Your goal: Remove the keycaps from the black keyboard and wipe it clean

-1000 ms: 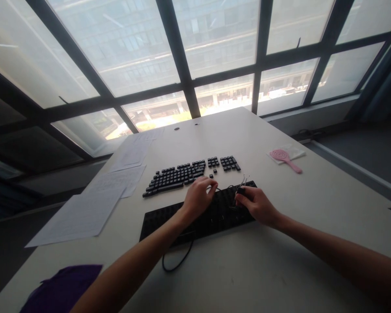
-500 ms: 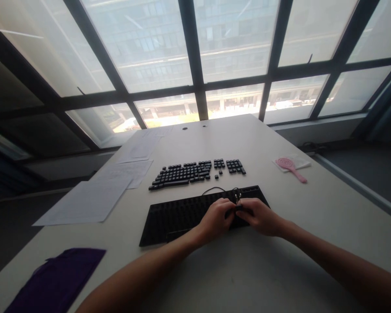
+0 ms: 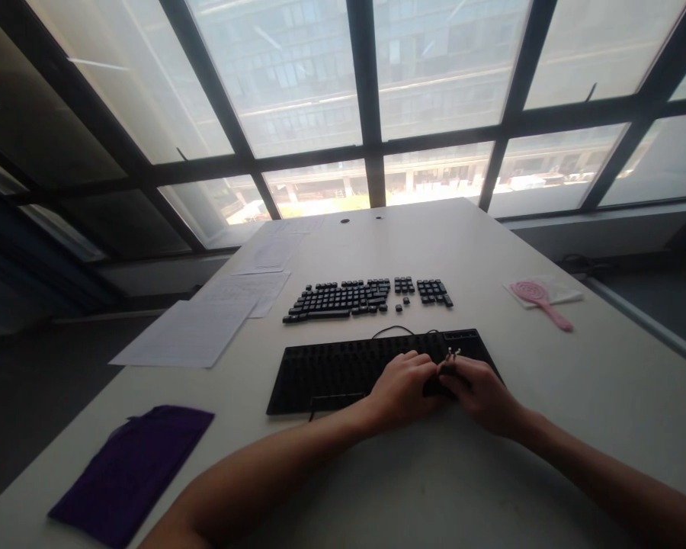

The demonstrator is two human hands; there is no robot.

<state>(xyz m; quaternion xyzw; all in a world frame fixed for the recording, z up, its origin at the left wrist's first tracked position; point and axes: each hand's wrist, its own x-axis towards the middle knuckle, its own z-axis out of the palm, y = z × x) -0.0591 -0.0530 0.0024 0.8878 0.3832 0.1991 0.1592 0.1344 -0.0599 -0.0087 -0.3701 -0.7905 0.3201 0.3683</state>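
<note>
A black keyboard (image 3: pixel 331 370) with its keycaps off lies in front of me, its cable running off the back edge. Over its right half my right hand (image 3: pixel 483 389) pinches a small keycap puller (image 3: pixel 453 354), whose thin wire prongs point up. My left hand (image 3: pixel 405 385) is closed right beside it, fingertips meeting the right hand's at the puller's dark end. Whether a keycap is between those fingertips is hidden. Behind the keyboard, loose black keycaps (image 3: pixel 340 297) are laid out in keyboard order, with a few single ones set apart near the arrow-key area.
White papers (image 3: pixel 186 335) lie along the left of the white table (image 3: pixel 423 488). A purple cloth pouch (image 3: pixel 134 473) is at the front left. To the right, a pink hairbrush (image 3: pixel 540 301) rests partly on a white sheet. Large windows stand beyond the table.
The view has swung slightly left, so everything sits further right. Both hands have drawn a little nearer to me, and the puller's prongs have tilted.
</note>
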